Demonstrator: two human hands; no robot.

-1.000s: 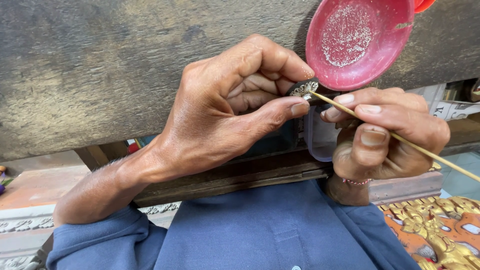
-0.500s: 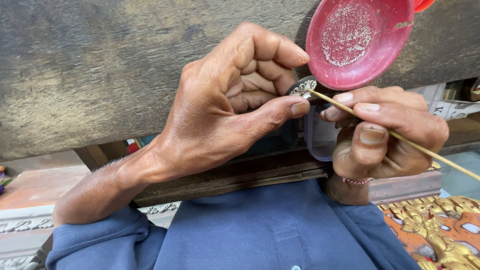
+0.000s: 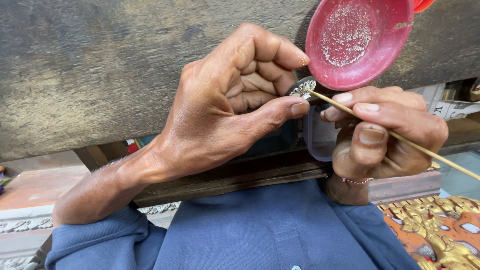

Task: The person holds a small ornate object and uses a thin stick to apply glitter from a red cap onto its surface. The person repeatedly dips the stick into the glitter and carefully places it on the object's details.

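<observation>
My left hand [image 3: 235, 105] pinches a small silver filigree ornament [image 3: 303, 89] on a dark base between thumb and curled fingers, held over the edge of a worn wooden bench [image 3: 100, 65]. In my right hand [image 3: 385, 132] is a thin wooden stick [image 3: 400, 137], gripped like a pen. The stick's tip touches the ornament. Just above both hands sits a red plastic dish [image 3: 357, 40] with fine pale grains scattered inside it.
My blue shirt [image 3: 270, 235] fills the bottom of the view. A carved gold and red panel [image 3: 440, 235] lies at the lower right. A clear plastic container [image 3: 320, 140] sits under the bench edge behind my right hand.
My left fingers have curled tighter around the ornament and it has turned slightly. The stick's tip stays on it. The dish has not moved.
</observation>
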